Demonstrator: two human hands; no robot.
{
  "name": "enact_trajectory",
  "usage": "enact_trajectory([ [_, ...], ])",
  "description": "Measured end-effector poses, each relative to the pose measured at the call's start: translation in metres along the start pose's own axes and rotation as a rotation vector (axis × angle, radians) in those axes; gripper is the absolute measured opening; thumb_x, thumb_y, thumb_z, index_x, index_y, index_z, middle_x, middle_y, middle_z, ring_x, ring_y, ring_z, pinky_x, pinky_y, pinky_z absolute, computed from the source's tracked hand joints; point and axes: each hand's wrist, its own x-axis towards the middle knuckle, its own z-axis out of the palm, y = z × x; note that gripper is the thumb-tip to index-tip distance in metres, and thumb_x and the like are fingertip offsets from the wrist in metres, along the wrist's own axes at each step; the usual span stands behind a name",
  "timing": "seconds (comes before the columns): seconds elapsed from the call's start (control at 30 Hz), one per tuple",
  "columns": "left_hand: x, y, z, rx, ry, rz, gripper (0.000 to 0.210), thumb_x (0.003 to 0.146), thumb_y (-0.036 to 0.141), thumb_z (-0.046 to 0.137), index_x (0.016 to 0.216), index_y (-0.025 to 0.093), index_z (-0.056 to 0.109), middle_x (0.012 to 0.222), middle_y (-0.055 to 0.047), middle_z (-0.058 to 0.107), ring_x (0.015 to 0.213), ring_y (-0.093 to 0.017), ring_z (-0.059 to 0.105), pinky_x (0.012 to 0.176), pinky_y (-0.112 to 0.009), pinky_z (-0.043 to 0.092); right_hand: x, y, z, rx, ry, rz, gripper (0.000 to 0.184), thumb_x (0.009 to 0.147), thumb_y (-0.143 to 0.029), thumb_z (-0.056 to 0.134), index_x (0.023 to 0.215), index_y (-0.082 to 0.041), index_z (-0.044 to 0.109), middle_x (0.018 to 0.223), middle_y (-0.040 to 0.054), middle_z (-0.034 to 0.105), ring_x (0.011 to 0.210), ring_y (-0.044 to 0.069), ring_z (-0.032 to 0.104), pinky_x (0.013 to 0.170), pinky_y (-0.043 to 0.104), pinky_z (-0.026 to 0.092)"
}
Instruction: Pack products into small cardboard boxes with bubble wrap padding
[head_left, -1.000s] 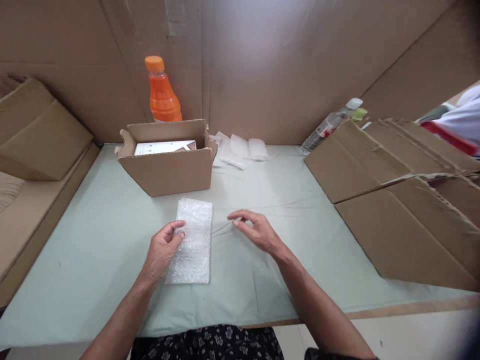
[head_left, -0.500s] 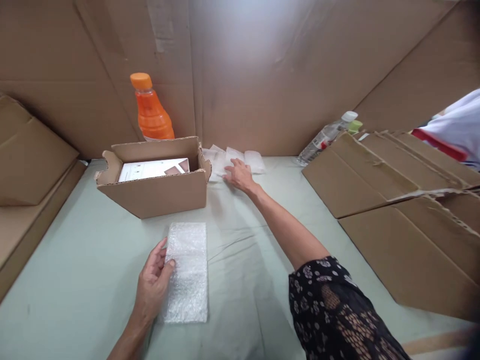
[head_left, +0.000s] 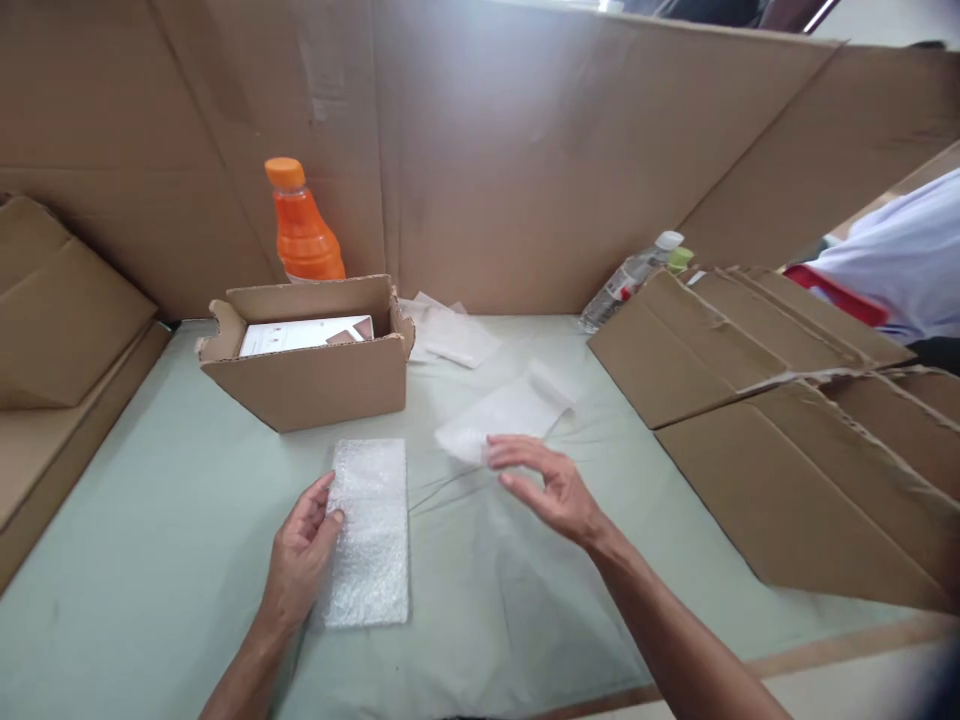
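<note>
A flat bubble-wrap pouch (head_left: 371, 535) lies upright-wise on the green cloth. My left hand (head_left: 300, 555) grips its left edge, thumb on top and the other fingers partly hidden. To the right, my right hand (head_left: 551, 485) has its fingertips at the near corner of a translucent white bag (head_left: 510, 410), which is blurred by motion. The thumb is apart from the fingers, and the exact contact is hard to make out. More thin white bags (head_left: 457, 335) lie further back, beside an open cardboard box (head_left: 337, 385) with a white printed box (head_left: 289, 337) inside.
An orange drink bottle (head_left: 306, 230) stands behind the box. A clear bottle (head_left: 630, 280) leans at the back right, by large cardboard boxes (head_left: 810, 480). More cardboard (head_left: 67, 320) is on the left; a cardboard wall (head_left: 510, 170) closes the back. A person's white sleeve (head_left: 900, 250) shows at right.
My right hand has come back toward me from the pile, bringing one translucent white bag along. My left hand stays on the bubble-wrap pouch. The view has tilted slightly.
</note>
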Motion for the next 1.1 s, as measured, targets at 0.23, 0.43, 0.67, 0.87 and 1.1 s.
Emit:
enact_trajectory([
  [0.23, 0.001, -0.001, -0.007, 0.01, -0.041, -0.027, 0.07, 0.076, 0.047, 0.078, 0.139, 0.024, 0.06, 0.144, -0.011, 0.06, 0.145, -0.029, 0.046, 0.119, -0.039, 0.035, -0.044, -0.009, -0.008, 0.036, -0.333, 0.186, 0.023, 0.093, -0.045, 0.065, 0.098, -0.026, 0.079, 0.125, 0.0086, 0.073, 0.117, 0.028, 0.068, 0.085, 0.039, 0.06],
  [0.43, 0.0, -0.004, -0.007, -0.005, -0.014, -0.025, 0.065, 0.075, 0.048, 0.079, 0.134, 0.025, 0.063, 0.145, -0.009, 0.06, 0.141, -0.028, 0.05, 0.119, -0.039, 0.037, 0.016, 0.054, -0.027, -0.538, 0.013, 0.214, 0.043, 0.088, -0.043, 0.067, 0.125, -0.022, 0.069, 0.138, 0.0153, 0.065, 0.126, 0.037, 0.061, 0.101, 0.056, 0.05],
  [0.67, 0.003, -0.007, -0.01, 0.046, 0.013, -0.084, 0.069, 0.07, 0.054, 0.082, 0.129, 0.023, 0.067, 0.137, -0.01, 0.066, 0.136, -0.03, 0.055, 0.113, -0.038, 0.043, 0.063, 0.103, -0.029, -0.857, -0.07, 0.217, 0.022, 0.086, -0.026, 0.06, 0.102, -0.023, 0.075, 0.098, 0.0104, 0.077, 0.1, 0.031, 0.066, 0.092, 0.05, 0.046],
  [0.87, 0.004, -0.003, -0.008, 0.069, 0.045, -0.139, 0.073, 0.065, 0.06, 0.083, 0.127, 0.024, 0.069, 0.137, -0.01, 0.066, 0.136, -0.033, 0.055, 0.113, -0.041, 0.044, 0.189, 0.09, -0.056, -0.836, 0.231, -0.132, 0.026, 0.093, -0.037, 0.062, 0.11, -0.02, 0.071, 0.106, 0.0104, 0.072, 0.111, 0.034, 0.059, 0.099, 0.058, 0.042],
  [1.1, 0.006, -0.015, -0.016, 0.059, 0.042, -0.202, 0.071, 0.065, 0.058, 0.084, 0.126, 0.027, 0.07, 0.141, -0.008, 0.065, 0.139, -0.033, 0.053, 0.114, -0.04, 0.045, 0.241, 0.072, 0.02, -0.826, -0.152, -0.32, 0.019, 0.092, -0.022, 0.064, 0.108, -0.021, 0.075, 0.145, 0.0088, 0.059, 0.134, 0.034, 0.049, 0.105, 0.055, 0.04],
])
